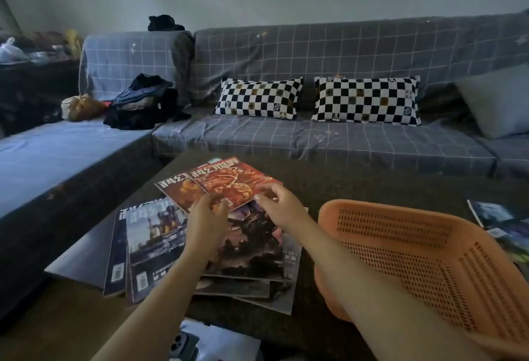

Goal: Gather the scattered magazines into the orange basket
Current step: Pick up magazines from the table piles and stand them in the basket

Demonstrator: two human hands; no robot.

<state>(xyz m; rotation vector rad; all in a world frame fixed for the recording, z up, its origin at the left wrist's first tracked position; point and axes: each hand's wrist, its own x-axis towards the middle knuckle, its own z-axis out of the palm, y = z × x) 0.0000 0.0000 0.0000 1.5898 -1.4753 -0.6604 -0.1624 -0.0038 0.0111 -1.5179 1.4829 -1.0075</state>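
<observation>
Magazines: two red-covered ones (226, 183) at 12 o'clock of frame centre, overlapping, atop spread pile (200, 246) on dark table (329, 186). Left hand (204, 219) and right hand (276, 201) pinch their near edge, fingers partly curled on it. Orange basket (415, 257) at 4 o'clock, empty, tilted. More magazines (498, 220) at 3 o'clock.

Risk: slick covers slide apart on lift; forearm nudges basket.

Room: dim; grey checked sofa (286, 137), checkered cushions (257, 97) behind.

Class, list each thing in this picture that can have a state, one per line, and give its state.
Orange basket: tilted, empty.
Red magazines: fanned, gripped by both hands.
Left hand: closed on their near edge.
Right hand: closed on their near corner.
Magazine pile: loose, on table.
Checkered pillows: leaning against the sofa back.
</observation>
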